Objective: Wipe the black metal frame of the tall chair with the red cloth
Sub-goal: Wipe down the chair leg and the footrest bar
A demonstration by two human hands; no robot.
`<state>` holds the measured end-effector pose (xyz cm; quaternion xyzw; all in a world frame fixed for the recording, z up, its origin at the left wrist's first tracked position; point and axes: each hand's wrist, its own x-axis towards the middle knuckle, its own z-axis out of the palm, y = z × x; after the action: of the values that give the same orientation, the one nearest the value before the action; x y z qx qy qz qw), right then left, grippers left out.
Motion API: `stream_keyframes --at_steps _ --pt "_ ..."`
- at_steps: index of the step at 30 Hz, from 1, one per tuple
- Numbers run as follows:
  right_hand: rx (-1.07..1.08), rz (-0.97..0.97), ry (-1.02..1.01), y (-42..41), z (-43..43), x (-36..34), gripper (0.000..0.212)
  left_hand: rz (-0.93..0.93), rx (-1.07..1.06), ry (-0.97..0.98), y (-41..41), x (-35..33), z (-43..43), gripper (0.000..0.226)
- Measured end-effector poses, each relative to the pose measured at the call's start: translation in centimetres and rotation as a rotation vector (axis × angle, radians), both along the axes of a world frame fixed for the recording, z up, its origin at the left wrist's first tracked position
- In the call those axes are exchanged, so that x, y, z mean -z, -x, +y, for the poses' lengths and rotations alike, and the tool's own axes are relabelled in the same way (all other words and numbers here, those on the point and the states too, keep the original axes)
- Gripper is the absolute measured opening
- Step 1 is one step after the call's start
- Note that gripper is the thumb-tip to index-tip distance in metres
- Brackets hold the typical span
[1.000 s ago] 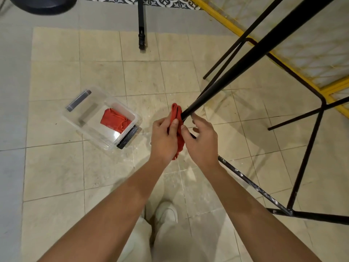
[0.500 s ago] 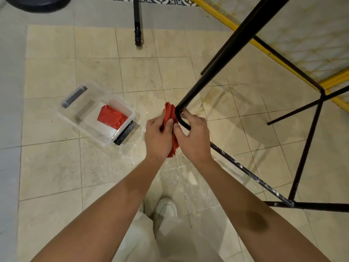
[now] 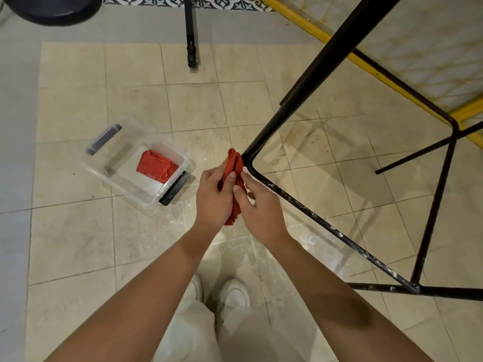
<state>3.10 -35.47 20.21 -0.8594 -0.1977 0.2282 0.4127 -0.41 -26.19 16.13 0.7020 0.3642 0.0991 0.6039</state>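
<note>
Right, my left hand (image 3: 213, 194) has its fingers curled round the red cloth (image 3: 233, 163), thumb laid flat on the fabric, and my right hand (image 3: 261, 207) grips the same cloth from the other side, its thumb tip pressed onto the folds just below the left thumb. The cloth is bunched into a long wad between the two hands; its upper end sticks up past the knuckles and lies against the black metal frame (image 3: 317, 71), right at the bend where the slanted leg meets the lower rail. Its lower end hangs out under the palms. The right hand's fingers sit just beside that rail, though I cannot tell whether they touch it. The rail, flecked with pale specks, runs off to the lower right to a joint with more black bars. Left of the hands, on the tiled floor (image 3: 78, 244), sits a clear plastic box (image 3: 117, 182) with a second red rag (image 3: 156, 165) inside. Below my forearms I see pale trousers and white shoes (image 3: 234, 293). A yellow bar (image 3: 313, 30) crosses behind the frame.
</note>
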Motion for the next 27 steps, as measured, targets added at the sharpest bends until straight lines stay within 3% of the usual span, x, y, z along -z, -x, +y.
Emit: stream_keyframes --at_steps 3,14,22,27 --pt "0.007 0.077 0.013 -0.1 0.4 0.6 0.043 -0.019 0.003 0.017 -0.3 1.2 0.0 0.035" --pt "0.069 0.216 0.085 -1.5 0.6 6.0 0.041 0.184 -0.008 0.107 -1.6 6.0 1.7 0.025" --pt "0.169 0.275 0.045 -1.9 0.8 7.1 0.047 0.047 -0.133 0.204 -1.8 5.4 1.0 0.022" --pt "0.177 0.292 0.011 -1.8 1.3 7.4 0.05 0.035 -0.069 0.164 -1.6 6.2 1.2 0.024"
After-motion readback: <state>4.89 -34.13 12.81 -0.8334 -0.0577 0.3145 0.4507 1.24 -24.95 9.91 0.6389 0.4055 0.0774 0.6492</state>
